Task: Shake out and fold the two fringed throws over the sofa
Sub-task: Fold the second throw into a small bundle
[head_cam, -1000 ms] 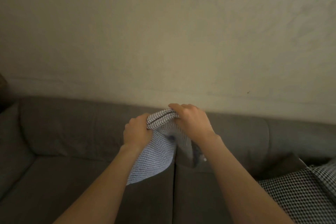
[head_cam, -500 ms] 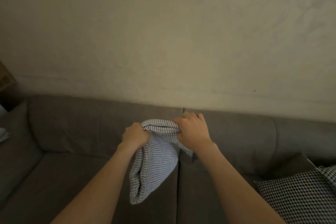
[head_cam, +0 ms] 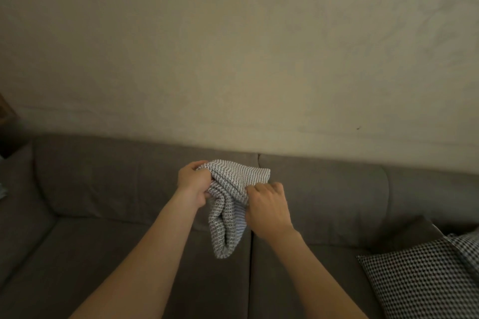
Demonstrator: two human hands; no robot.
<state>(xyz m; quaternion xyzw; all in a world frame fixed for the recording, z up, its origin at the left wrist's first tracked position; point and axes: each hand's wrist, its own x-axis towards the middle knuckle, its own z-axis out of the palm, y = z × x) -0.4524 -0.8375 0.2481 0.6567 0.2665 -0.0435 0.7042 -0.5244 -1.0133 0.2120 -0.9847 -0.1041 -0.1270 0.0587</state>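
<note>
Both hands grip a bunched grey-and-white waffle-knit throw point(head_cam: 230, 204) above the grey fabric sofa point(head_cam: 103, 215) — the left hand point(head_cam: 195, 184) clutching its upper edge, the right hand point(head_cam: 267, 208) pinching lower, likely gathering layers to fold. A black-and-white checked cushion point(head_cam: 425, 280) lies at right — a plain beige wall point(head_cam: 233, 46) behind.

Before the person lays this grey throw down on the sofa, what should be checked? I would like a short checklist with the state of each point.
1. Left hand grips the throw: ok.
2. Right hand grips the throw: ok.
3. Throw folded flat: not ok, bunched.
4. Throw's lower end off the sofa seat: cannot tell.
5. Patterned cushion apart from the throw: ok.
</note>
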